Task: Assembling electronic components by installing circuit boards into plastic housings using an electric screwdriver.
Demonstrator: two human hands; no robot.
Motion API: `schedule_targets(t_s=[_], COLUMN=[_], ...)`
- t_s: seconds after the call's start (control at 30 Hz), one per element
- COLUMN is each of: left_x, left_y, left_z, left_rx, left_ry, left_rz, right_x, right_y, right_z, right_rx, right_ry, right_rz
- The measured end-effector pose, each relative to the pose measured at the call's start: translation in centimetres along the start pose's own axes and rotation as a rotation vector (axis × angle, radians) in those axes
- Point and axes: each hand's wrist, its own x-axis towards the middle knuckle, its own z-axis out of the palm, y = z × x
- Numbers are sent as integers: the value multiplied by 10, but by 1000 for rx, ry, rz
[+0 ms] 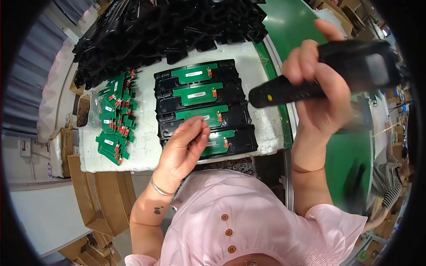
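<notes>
We log: right hand (321, 95), grip closed round a black electric screwdriver (310, 84), raised above the bench (146, 150). Left hand (184, 144), grip narrow, fingertips pinched over the nearest of four black housings (202, 104) carrying green circuit boards (197, 94); the screwdriver tip is just right of them. Loose boards (116, 117) lie left.

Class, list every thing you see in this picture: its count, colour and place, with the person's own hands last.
trays: four, black, in a row on the white pad, a green board in each
loose boards: many, green, heaped left of the trays
black parts: a pile, behind the trays
pad: one, white, under the trays
belt: green, at right
boxes: brown, lower left
left hand: over the nearest tray
right hand: holds a black tool
</notes>
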Motion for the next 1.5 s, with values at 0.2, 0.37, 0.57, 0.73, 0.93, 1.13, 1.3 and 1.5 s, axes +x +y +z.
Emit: schedule_targets(t_s=[0.2, 0.37, 0.57, 0.73, 0.93, 1.13, 1.3, 1.5], left_x=[29, 54, 67, 58, 27, 10, 5, -6], left_y=[-9, -4, -5, -7, -17, -28, -21, -34], left_z=[32, 45, 37, 14, -9, -17, -19, -22], left_rx=[-42, 28, 76, 60, -22, -28, -102, 80], left_ry=[-97, -165, -175, -234, -260, -123, -176, -149], left_rz=[-90, -134, -229, -367, -486, -520, -489, -659], right_x=[7, 17, 17, -7, -41, -60, -64, -76], right_y=[-12, -10, 3, 15, 30, 25, 17, 33], right_z=[-10, -22, -27, -10, -6, -3, -6, -1], right_rx=[228, 53, 62, 201, 220, -95, -141, -127], right_ry=[-305, -217, -224, -108, -226, -160, -184, 38], right_rz=[-115, -84, -55, -166, -96, 43, 63, 85])
